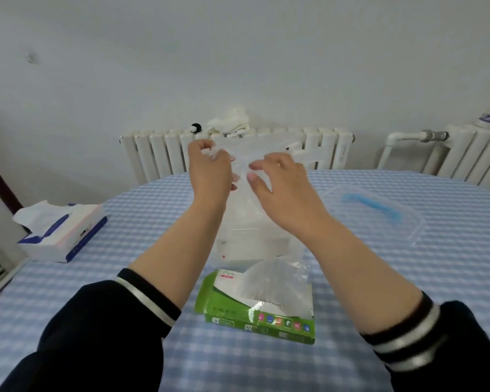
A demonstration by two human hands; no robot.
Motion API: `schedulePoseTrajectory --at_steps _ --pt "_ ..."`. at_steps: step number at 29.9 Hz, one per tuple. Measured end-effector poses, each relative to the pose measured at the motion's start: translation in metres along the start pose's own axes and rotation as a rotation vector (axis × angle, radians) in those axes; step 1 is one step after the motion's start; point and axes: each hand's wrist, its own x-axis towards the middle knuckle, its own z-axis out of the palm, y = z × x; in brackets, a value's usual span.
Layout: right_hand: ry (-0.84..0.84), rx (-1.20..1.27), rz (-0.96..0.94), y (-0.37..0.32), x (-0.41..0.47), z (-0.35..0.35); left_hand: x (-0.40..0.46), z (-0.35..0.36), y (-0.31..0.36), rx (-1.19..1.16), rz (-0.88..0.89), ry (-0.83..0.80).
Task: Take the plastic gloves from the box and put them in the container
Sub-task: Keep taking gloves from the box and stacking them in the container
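At frame centre, the left hand (pixel 210 168) pinches a thin clear plastic glove (pixel 246 193) with curled fingers; the right hand (pixel 283 182) grips it too, above the green cardboard box (pixel 255 315).

White box (pixel 249 247) blurred behind clear glove (pixel 246 199), label unreadable
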Motion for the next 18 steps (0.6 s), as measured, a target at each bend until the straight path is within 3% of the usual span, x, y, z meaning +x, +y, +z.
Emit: schedulePoseTrajectory --at_steps 4,9,12,15,18 --pt "-0.424 -0.112 0.094 0.025 0.026 0.018 0.012 -0.017 -0.024 0.291 0.018 -0.099" --pt "-0.793 -0.212 0.138 0.027 0.040 0.031 0.019 -0.037 -0.046 1.086 0.368 -0.362" --pt "-0.958 -0.198 0.168 0.028 0.043 0.029 0.025 -0.038 -0.049 1.471 0.404 -0.516" --pt "-0.984 -0.146 0.210 0.035 0.042 0.029 0.031 -0.036 -0.050 1.717 0.443 -0.611" --pt "-0.767 -0.266 0.093 0.040 0.040 0.028 0.035 -0.036 -0.051 1.817 0.482 -0.683"
